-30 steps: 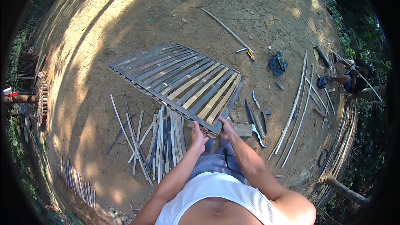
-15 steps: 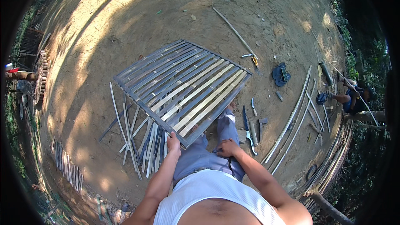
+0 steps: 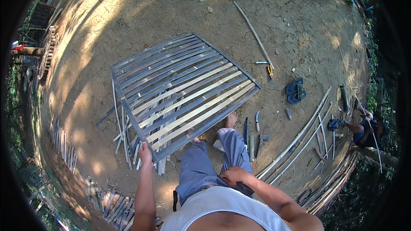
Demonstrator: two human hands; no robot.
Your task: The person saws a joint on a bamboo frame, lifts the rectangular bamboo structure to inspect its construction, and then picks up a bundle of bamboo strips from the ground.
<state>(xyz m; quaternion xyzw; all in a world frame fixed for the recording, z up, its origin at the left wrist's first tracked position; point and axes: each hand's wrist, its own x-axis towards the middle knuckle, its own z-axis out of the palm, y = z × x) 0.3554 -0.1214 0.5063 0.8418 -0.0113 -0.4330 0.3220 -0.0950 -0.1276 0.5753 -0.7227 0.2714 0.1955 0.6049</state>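
My left hand [image 3: 146,153] grips the near left corner of a slatted bamboo panel [image 3: 182,88], its dark frame crossed by pale and dark slats. The panel is tilted over the ground in front of me, and loose bamboo strips [image 3: 125,132] show beneath its left side. My right hand [image 3: 234,174] rests on my right thigh, fingers curled against the grey-blue trousers [image 3: 195,164]; whatever they hold, if anything, is hidden. To the right of my bare foot [image 3: 231,119] lie a dark blade [image 3: 245,133], a small knife [image 3: 257,120] and a hatchet [image 3: 262,141].
Pliers with yellow handles [image 3: 270,72] and a long pole [image 3: 254,34] lie ahead. Dark sandals [image 3: 295,91] bear a phone-like device. Long bamboo poles [image 3: 299,134] stretch along the right, where another person [image 3: 368,130] sits. Cut strips [image 3: 64,145] lie at the left.
My left hand has moved left, swinging the panel's near corner left and away from my legs. My right hand stays on my thigh. The whole view has shifted slightly.
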